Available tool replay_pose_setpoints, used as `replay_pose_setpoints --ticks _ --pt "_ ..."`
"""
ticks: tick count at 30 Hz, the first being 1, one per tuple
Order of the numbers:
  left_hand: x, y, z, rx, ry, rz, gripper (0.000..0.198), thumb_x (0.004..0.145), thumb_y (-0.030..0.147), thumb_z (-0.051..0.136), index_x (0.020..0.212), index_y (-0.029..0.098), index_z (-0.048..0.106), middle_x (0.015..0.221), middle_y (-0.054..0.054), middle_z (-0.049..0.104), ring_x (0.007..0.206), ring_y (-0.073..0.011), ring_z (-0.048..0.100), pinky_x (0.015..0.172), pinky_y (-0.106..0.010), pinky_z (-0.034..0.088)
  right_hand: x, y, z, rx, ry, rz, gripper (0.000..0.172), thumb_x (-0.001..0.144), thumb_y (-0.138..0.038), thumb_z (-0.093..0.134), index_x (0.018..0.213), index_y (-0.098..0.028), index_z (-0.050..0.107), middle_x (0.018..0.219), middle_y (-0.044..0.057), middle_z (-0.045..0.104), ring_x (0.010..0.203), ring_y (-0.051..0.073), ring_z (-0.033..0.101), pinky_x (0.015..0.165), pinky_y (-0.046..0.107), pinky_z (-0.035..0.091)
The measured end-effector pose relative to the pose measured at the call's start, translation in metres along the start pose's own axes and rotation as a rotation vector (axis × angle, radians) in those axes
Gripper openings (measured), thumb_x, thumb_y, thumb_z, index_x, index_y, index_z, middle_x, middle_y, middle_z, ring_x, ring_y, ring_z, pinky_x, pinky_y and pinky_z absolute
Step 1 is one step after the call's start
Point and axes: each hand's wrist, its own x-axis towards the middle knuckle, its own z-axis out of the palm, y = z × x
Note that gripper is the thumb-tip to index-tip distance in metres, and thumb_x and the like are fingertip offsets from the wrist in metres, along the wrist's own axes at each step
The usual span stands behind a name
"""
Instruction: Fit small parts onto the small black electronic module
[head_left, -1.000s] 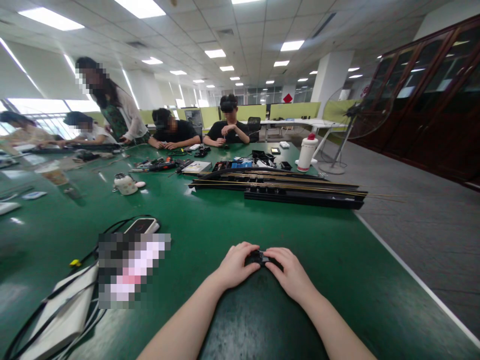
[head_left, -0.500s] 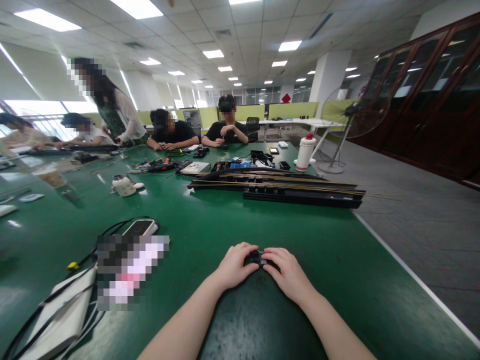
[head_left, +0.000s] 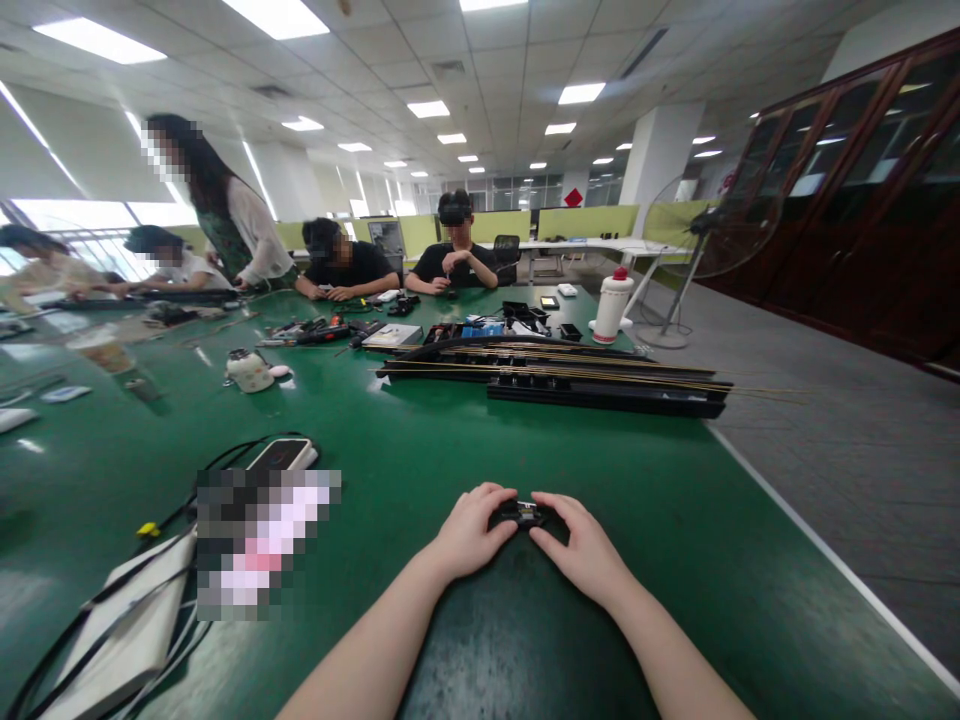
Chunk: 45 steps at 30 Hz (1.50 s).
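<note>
A small black part (head_left: 528,514) with a pale metallic middle sits low over the green tabletop (head_left: 420,440), between my two hands. Its exact kind is too small to make out. My left hand (head_left: 475,530) grips the part's left end between thumb and fingers. On the other side my right hand (head_left: 579,545) pinches the right end, index finger at the far edge and thumb at the near edge. Fingertips cover both ends of the part.
Long black rails (head_left: 607,395) with thin brass-coloured rods lie across the table ahead. A white bottle (head_left: 613,308) with a red cap stands behind them. To the left are a power bank (head_left: 283,455), cables and a small jar (head_left: 249,370). Several people work at the far side.
My right hand's fingers have spread a little and shifted to the part's right end, uncovering its metallic middle. My left hand stays in place.
</note>
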Motion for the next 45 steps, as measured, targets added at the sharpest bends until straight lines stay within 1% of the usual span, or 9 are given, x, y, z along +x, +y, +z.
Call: replay_pose_setpoints --ticks 9,15,22,28,34,45 --pt "0.0001 -0.0014 0.0005 0.000 -0.004 -0.008 0.044 0.079 0.025 0.060 0.122 0.023 0.052 0.118 -0.007 0.055 0.110 -0.0240 0.050 0.096 -0.039 0.039 -0.0006 0.0005 0.0008 -0.019 0.004 -0.005 0.038 0.072 -0.023 0.061 0.109 -0.023 0.062 0.113 0.008 0.063 0.108 0.024 0.056 0.098 0.043 0.041" --pt "0.0003 -0.0018 0.0008 0.002 0.000 -0.002 0.044 0.078 0.024 0.061 0.121 0.022 0.052 0.118 -0.006 0.056 0.109 -0.0234 0.051 0.096 -0.038 0.039 -0.0008 -0.0007 0.0004 -0.041 -0.005 -0.007 0.038 0.072 -0.023 0.060 0.110 -0.021 0.062 0.114 0.009 0.063 0.109 0.024 0.055 0.099 0.043 0.040" --pt "0.0013 -0.0009 0.0008 0.003 -0.008 -0.014 0.042 0.079 0.025 0.060 0.120 0.023 0.053 0.117 -0.007 0.057 0.109 -0.0239 0.051 0.096 -0.039 0.039 -0.0010 0.0012 0.0008 -0.032 -0.001 -0.025 0.036 0.073 -0.022 0.059 0.108 -0.023 0.063 0.112 0.008 0.064 0.107 0.024 0.056 0.098 0.043 0.041" --pt "0.0010 0.0000 0.0002 0.011 0.004 -0.003 0.039 0.081 0.025 0.057 0.119 0.023 0.053 0.114 -0.006 0.058 0.106 -0.0230 0.052 0.094 -0.038 0.040 -0.0013 0.0009 0.0007 -0.032 0.000 -0.001 0.034 0.073 -0.024 0.059 0.107 -0.024 0.064 0.109 0.007 0.065 0.104 0.024 0.058 0.096 0.042 0.043" --pt "0.0008 -0.0004 0.0000 0.013 -0.003 0.003 0.038 0.081 0.026 0.058 0.118 0.022 0.054 0.111 -0.006 0.059 0.104 -0.0227 0.053 0.092 -0.037 0.041 -0.0012 -0.0011 0.0000 -0.043 -0.018 0.002 0.033 0.075 -0.025 0.059 0.107 -0.021 0.063 0.109 0.009 0.065 0.102 0.024 0.058 0.095 0.041 0.044" --pt "-0.0002 -0.0021 0.0008 0.013 0.000 0.024 0.039 0.081 0.027 0.059 0.119 0.022 0.053 0.113 -0.006 0.058 0.105 -0.0224 0.052 0.093 -0.037 0.040 -0.0006 -0.0022 -0.0005 -0.059 -0.018 0.007 0.032 0.076 -0.027 0.058 0.107 -0.020 0.063 0.110 0.009 0.064 0.105 0.024 0.057 0.096 0.040 0.043"
